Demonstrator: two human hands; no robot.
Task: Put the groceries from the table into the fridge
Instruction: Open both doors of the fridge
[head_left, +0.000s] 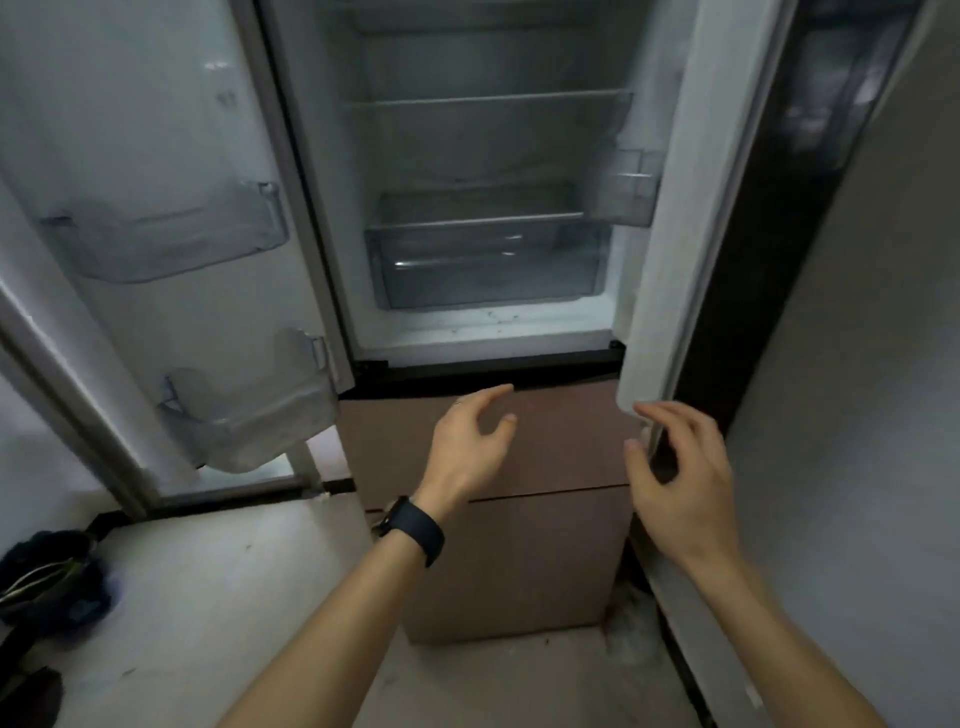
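Fridge (483, 208) open wide for loading; left hand (467, 447) and right hand (680, 478) hover before it, grips apart, holding nothing.

fridge (483, 332), both doors wide open, shelves & drawer bare

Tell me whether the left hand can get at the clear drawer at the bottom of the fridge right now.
Probably yes: the left door and right door stand open, the left hand holds nothing, and nothing shows between it and the clear drawer.
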